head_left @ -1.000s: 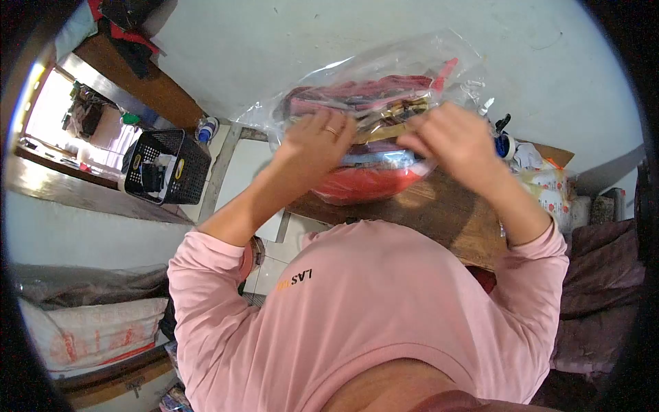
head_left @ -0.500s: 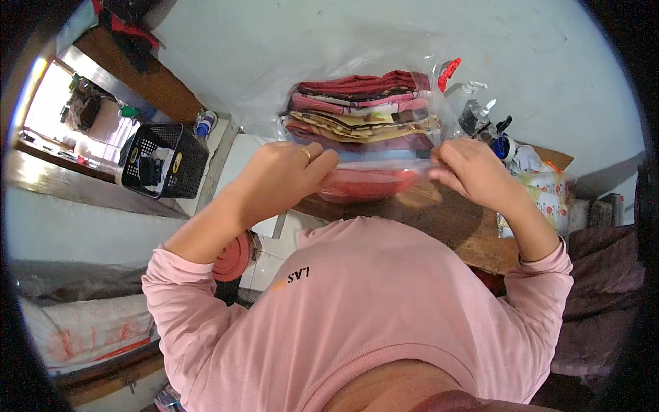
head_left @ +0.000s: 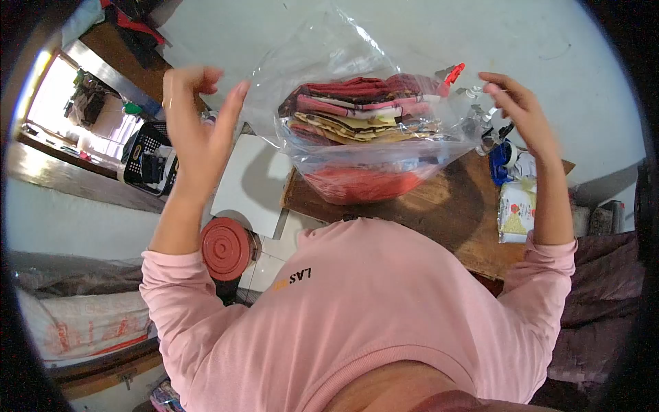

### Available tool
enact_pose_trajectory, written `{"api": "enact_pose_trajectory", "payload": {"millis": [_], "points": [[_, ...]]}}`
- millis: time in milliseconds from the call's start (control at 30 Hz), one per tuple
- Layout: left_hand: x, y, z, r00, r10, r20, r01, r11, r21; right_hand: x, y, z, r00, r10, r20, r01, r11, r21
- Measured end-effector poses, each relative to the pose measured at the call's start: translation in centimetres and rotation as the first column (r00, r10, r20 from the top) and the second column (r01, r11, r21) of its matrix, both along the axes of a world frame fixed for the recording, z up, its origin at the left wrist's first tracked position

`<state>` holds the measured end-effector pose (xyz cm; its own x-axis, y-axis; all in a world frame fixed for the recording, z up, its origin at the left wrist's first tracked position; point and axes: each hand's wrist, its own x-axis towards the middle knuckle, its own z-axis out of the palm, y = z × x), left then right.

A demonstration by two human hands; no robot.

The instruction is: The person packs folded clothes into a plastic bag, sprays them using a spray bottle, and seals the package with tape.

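Head view: I see left hand point(head_left: 195, 117) raised on near side of clear plastic bag point(head_left: 371, 152), thumb spread from fingers, gripping nothing; whether thumb touches plastic, I cannot tell. Right hand point(head_left: 516, 113) up beyond bag's other side, fingers loosely bent, nothing held. Bag sits on wooden table point(head_left: 473, 230), between hands, folded cloths point(head_left: 360, 110) stacked inside, red one lowest. Printed packet point(head_left: 516, 213) near right forearm. Round red lid point(head_left: 228, 248) below left forearm.

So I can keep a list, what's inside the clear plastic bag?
The clear plastic bag holds stacked folded cloths: dark red on top, pink and yellow below, bright red lowest. Their inner folds are covered.
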<state>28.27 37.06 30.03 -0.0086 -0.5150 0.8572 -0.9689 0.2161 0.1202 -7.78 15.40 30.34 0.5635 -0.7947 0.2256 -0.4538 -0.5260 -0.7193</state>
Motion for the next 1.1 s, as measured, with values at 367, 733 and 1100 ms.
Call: {"api": "enact_pose_trajectory", "payload": {"millis": [367, 733, 1100], "points": [[2.2, -3.3, 0.5, 0.934, 0.130, -0.334, 0.167, 0.665, 0.728, 4.6, 0.5, -2.0, 0.900, -0.002, -0.436, -0.199, 0.889, -0.413], [2.5, -1.9, 2.2, 0.997, 0.071, 0.018, -0.052, 0.516, 0.855, 0.1, -6.3, -0.6, 0.934, -0.174, -0.313, 0.061, 0.939, -0.339], [2.1, -5.5, 4.3, 0.988, -0.143, -0.054, 0.108, 0.398, 0.911, 3.7, -6.0, -0.6, 0.913, 0.107, -0.394, -0.206, 0.954, -0.219]]}}
